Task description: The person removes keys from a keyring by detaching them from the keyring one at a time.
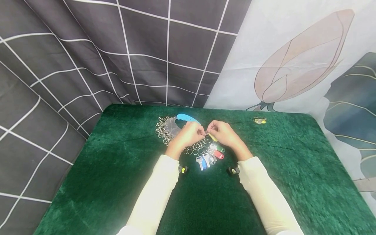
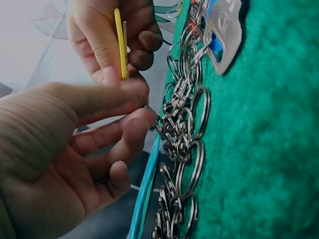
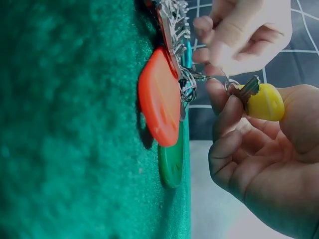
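Note:
My left hand (image 1: 189, 133) pinches a small metal ring (image 3: 227, 78) at the edge of a bunch of key rings (image 1: 163, 129). Facing it, my right hand (image 1: 224, 133) holds a key (image 3: 249, 90) with a yellow key tag (image 3: 269, 103) by the ring end, thumb and finger close to the left fingertips. Fingers partly hide the ring where both hands meet. The rings and clasps fan around a flat light-blue piece (image 1: 185, 117). Below the hands lie a green tag (image 1: 221, 149), a red tag (image 1: 218, 154) and a blue tag (image 1: 203, 164), with keys beside them.
A separate key with a yellowish tag (image 1: 260, 120) lies toward the back right of the green cloth-covered table (image 1: 117, 182). Behind stand a dark grid-patterned curtain (image 1: 147, 42) and a pale curtain with a leaf print (image 1: 302, 58).

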Demonstrator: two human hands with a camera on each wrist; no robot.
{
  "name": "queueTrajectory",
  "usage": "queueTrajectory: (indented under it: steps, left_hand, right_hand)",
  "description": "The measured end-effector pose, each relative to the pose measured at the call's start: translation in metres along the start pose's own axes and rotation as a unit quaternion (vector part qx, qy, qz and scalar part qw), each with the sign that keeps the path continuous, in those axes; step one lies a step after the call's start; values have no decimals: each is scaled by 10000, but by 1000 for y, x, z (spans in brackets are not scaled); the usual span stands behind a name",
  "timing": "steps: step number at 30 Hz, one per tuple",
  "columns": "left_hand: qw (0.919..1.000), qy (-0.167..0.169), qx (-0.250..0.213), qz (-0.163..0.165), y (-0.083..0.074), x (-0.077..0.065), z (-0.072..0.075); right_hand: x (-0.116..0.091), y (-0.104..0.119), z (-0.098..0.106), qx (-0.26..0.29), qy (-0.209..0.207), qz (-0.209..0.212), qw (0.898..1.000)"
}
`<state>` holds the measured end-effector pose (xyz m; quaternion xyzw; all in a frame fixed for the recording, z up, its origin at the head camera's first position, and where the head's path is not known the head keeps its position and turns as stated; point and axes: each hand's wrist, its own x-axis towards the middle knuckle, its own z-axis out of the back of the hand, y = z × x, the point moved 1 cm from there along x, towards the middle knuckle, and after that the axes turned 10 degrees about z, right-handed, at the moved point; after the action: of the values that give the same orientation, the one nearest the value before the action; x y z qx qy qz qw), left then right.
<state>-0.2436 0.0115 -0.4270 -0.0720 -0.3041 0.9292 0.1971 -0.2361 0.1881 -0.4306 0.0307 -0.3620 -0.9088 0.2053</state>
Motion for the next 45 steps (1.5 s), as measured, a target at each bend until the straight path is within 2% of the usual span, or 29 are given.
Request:
queueTrajectory:
  steps: [8, 21, 28, 37, 45]
  left_hand:
    - [9996, -227, 43, -153, 0, 1, -4]
    - [9999, -31, -17, -93, 4, 1, -1]
    - [9994, -267, -209, -104, 5, 2, -3]
    - [9988, -334, -255, 251, 7, 2, 0]
    - [9984, -198, 234, 468, 4, 0, -1]
  right_hand:
    - [0, 0, -1, 82, -37, 13, 10000]
    - [1, 0, -4, 124, -130, 50, 9998]
    - [1, 0, -5, 24, -157, 97, 9998]
    - [0, 2, -4, -69, -62, -136, 9999]
    - [1, 0, -5, -239, -59, -153, 9996]
